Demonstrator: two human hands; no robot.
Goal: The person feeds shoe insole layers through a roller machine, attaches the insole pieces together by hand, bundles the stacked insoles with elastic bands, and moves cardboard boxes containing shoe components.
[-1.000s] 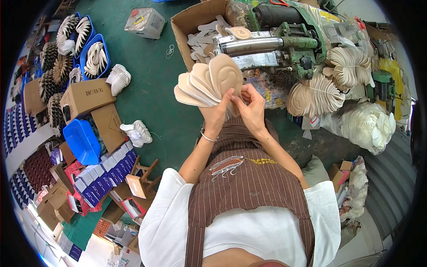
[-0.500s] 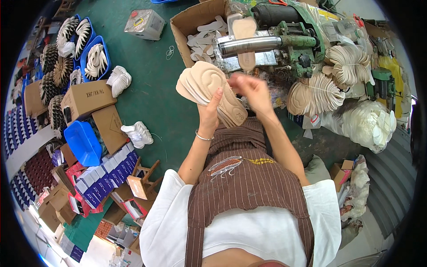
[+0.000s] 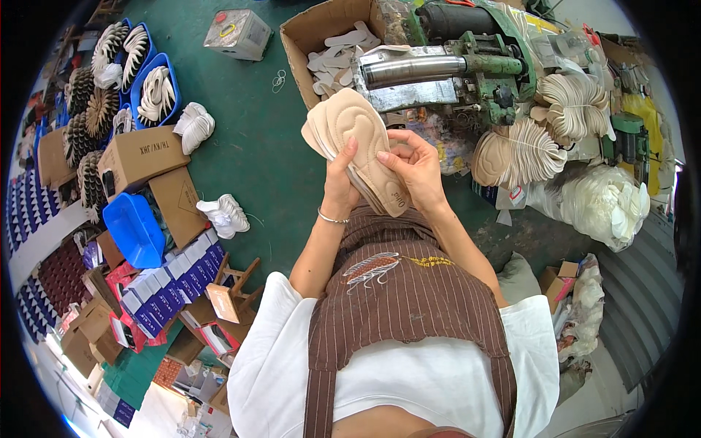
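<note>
A fanned stack of beige stitched insoles is in front of me, above my apron. My left hand grips its left side, thumb lying across the top insole. On the other side, my right hand has its thumb on the top insole's edge and its fingers curled behind the stack. Just beyond the insoles stands a green machine with a shiny metal roller over a metal plate. How many insoles I hold cannot be made out.
Left of the machine, a cardboard box contains loose pale insoles. Fanned insole bundles lie at the right beside a plastic bag of white pieces. On the green floor at left are blue tubs, cartons and a metal can.
My right hand has come in from a blurred motion and now holds the stack's right side. The insole that lay across the roller is no longer seen there. The stack has shifted slightly right.
</note>
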